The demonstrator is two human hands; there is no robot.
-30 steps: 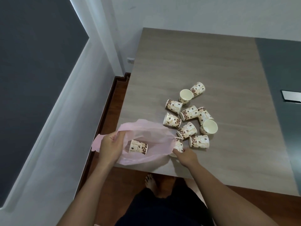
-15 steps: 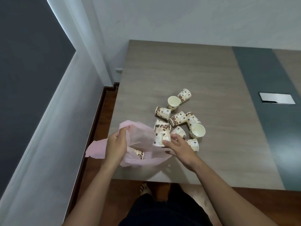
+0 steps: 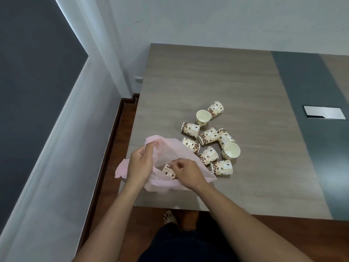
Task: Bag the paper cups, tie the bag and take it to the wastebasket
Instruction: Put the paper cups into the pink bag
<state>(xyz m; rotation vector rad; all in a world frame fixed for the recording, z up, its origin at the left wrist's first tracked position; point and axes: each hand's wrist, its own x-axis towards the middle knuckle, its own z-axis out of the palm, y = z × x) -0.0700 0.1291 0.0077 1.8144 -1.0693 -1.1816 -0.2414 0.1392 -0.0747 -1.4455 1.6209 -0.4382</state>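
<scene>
while the left hand (image 3: 140,165) grips the left rim of the pink bag (image 3: 170,154) with curled fingers (image 3: 149,150) and holds the mouth of it lifted, the right hand (image 3: 186,173) is at the opening of the bag with its fingers bent and the thumb close to the forefinger; i cannot tell if they pinch the cup inside, the plastic, or nothing. the bag lies at the near left corner of the bench (image 3: 207,76), and one part hangs over the left edge. one paper cup (image 3: 168,172) lies on its side inside the bag, just beside the right hand. nine more paper cups (image 3: 207,136) are in a loose group on the bench just right of the bag; most lie on their side, two show the open mouth to the camera, and the nearest one is partly behind the plastic. a silver plate (image 3: 323,115) sits in the dark strip at the right, well apart from the cups.
</scene>
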